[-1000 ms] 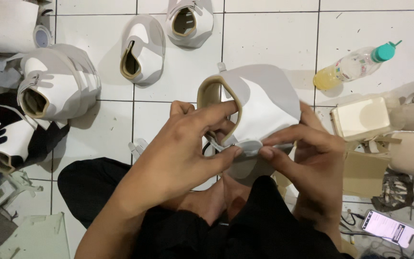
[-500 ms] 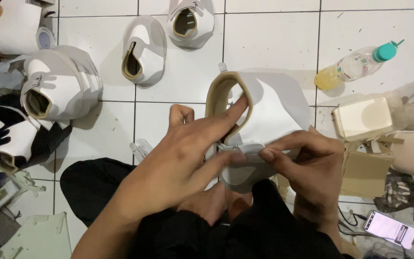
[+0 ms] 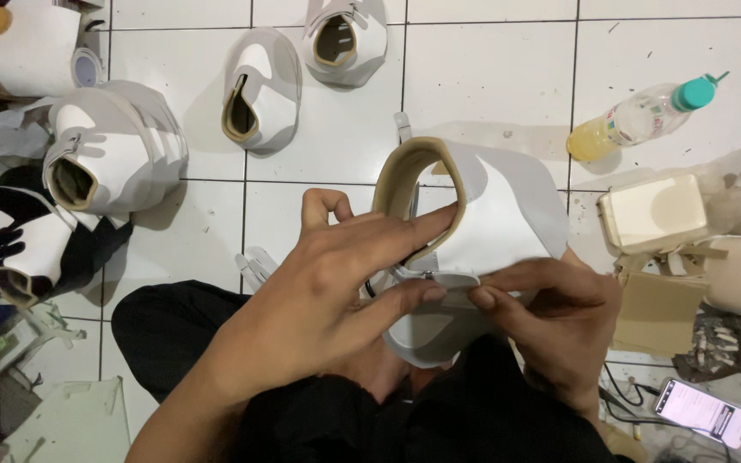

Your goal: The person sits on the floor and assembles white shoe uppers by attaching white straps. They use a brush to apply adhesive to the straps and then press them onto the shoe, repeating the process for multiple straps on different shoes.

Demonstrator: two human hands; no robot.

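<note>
Progress, judged from the layout: four shoe uppers lay finished or set aside on the tiled floor (image 3: 490,77) — two white ones (image 3: 259,90) (image 3: 345,39) ahead, one larger white one (image 3: 113,154) at left, one black-and-white one (image 3: 32,249) below it. One white upper with tan collar lining (image 3: 490,214) was in hand, so the work on it appeared unfinished; how much remained could not be told from this view.

Position of the workpiece: held over the lap, collar opening turned up and to the left, lower edge toward the body.

Left hand (image 3: 328,291): laid across the near side of the upper, index finger stretched along the tan collar rim, thumb pressed at a small grey flap (image 3: 456,280) on the front panel.

Right hand (image 3: 559,326): beneath and to the right of the upper, fingertips closed on the same flap, meeting the left thumb there. Both hands clamped on the piece, touching at the flap.

Surroundings: plastic bottle with teal cap and yellow liquid (image 3: 636,120) to the upper right, well apart; tan block (image 3: 653,214) just right of the upper; phone with lit screen (image 3: 703,411) on the floor at lower right.
</note>
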